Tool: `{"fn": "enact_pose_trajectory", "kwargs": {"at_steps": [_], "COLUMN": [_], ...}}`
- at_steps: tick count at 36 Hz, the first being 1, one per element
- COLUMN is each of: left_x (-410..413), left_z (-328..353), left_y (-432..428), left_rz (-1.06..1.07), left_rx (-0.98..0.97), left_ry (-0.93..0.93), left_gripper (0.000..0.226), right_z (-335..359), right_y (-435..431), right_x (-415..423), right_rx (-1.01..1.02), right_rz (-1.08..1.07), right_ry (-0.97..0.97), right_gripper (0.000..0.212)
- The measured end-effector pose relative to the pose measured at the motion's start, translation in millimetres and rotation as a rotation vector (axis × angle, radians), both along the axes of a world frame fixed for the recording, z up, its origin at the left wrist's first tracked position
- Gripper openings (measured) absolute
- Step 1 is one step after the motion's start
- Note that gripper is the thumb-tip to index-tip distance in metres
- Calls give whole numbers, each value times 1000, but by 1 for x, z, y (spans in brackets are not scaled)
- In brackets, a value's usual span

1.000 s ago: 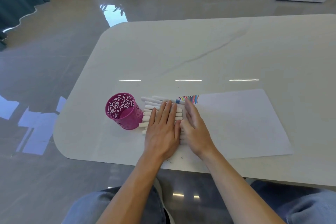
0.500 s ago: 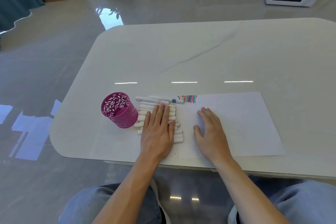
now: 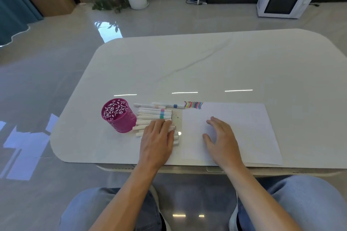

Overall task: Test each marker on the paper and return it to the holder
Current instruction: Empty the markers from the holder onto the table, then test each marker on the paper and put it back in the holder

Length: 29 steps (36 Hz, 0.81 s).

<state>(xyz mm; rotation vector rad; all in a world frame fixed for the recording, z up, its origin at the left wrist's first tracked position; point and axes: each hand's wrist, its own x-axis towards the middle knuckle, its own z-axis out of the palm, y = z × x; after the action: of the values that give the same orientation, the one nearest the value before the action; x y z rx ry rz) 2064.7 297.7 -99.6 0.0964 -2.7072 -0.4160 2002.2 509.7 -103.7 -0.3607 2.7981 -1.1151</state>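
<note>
White table [image 3: 187,62], left hand [image 3: 156,142] flat on markers [image 3: 150,113]

Both hands are out front, palms down. The left hand [image 3: 156,142] lies flat, its fingers [image 3: 159,126] straight, held close together and pointing away from the body. Its wrist is low and in line with the bare left forearm [image 3: 125,195], which runs in from the lower left. The right hand [image 3: 222,140] sits well apart to its right, fingertips forward, digits loosely spread and a touch arched, thumb [image 3: 206,138] splayed toward the left hand. Whether that right palm presses down or just hovers is hard to call from up here. The right forearm [image 3: 251,193], also bare, angles in from the lower right.
</note>
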Motion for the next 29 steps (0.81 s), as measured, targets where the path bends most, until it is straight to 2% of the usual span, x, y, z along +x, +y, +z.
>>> {"fn": "enact_pose_trajectory", "kwargs": {"at_steps": [9, 17, 22, 29], "left_x": [23, 29, 26, 16], "left_z": [-1, -1, -4, -6], "left_y": [12, 17, 17, 15], "left_rz": [-32, -6, -14, -56], "left_rx": [-6, 14, -10, -35], "left_ry": [-46, -26, -16, -31], "left_gripper": [8, 22, 14, 20], "right_z": [-2, -1, -2, -4], "right_y": [9, 23, 18, 12], "right_x": [15, 11, 7, 1], "right_rx": [45, 48, 57, 49], "right_rz": [64, 65, 86, 105], "right_ry": [-64, -92, -90, -88], "right_gripper": [50, 51, 51, 51]}}
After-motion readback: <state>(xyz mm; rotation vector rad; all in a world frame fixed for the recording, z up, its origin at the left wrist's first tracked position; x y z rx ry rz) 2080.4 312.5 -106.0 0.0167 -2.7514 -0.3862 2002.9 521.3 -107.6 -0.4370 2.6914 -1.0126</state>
